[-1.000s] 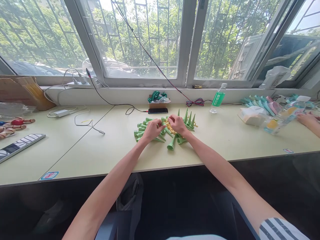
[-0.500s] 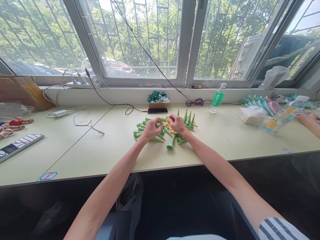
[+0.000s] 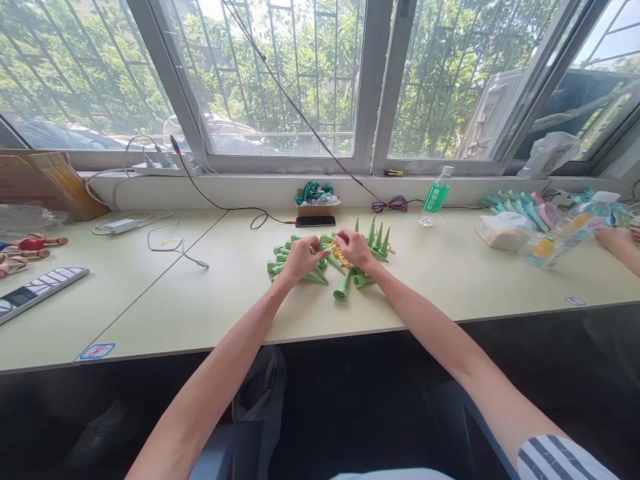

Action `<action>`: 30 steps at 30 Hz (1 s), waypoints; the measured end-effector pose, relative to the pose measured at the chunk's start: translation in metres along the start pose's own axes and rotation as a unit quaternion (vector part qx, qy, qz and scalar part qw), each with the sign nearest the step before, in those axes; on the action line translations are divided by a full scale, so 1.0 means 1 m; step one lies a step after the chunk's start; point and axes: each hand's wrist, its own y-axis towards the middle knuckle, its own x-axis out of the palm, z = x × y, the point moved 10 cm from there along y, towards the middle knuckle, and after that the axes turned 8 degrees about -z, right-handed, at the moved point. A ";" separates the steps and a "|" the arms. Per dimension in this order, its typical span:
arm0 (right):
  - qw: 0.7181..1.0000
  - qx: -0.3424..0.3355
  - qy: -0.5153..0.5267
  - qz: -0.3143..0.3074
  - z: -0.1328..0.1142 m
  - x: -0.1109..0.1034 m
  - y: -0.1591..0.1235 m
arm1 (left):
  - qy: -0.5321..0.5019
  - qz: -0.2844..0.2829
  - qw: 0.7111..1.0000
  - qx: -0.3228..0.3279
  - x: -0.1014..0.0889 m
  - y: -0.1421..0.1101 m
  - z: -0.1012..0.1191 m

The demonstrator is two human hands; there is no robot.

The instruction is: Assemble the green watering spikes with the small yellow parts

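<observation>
My left hand is over the left part of a pile of green plastic watering spikes, fingers bent and thumb towards the other hand. A green spike seems to be held between its fingers, partly hidden. Close by on the right, my right hand pinches above small yellow pieces; what its fingertips hold is too small to tell. One loose green spike lies in front with its wide open end towards me. Several upright green spikes stand point-up behind my right hand.
Behind the pile are a black phone and a small cardboard box with green wrapping. A water bottle stands to the right, near a tissue pack. Another person's hand is at far right. Cables lie left.
My left hand's fingers and thumb have shifted slightly, and the green spikes under it lie a little differently. My right hand stays nearly in place.
</observation>
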 end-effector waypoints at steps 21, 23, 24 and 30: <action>1.000 -0.005 0.009 0.005 0.002 0.001 0.001 | -0.015 -0.028 0.999 -0.004 0.009 0.001 -0.007; 1.000 -0.004 0.008 0.004 0.003 0.001 0.001 | -0.015 -0.024 1.000 -0.005 0.008 0.001 -0.007; 1.000 -0.003 0.008 0.004 0.003 0.001 0.001 | -0.013 -0.023 1.000 -0.004 0.008 0.001 -0.007; 1.000 -0.006 0.014 0.003 0.002 0.001 0.001 | 0.003 -0.016 1.000 -0.007 0.005 0.000 -0.003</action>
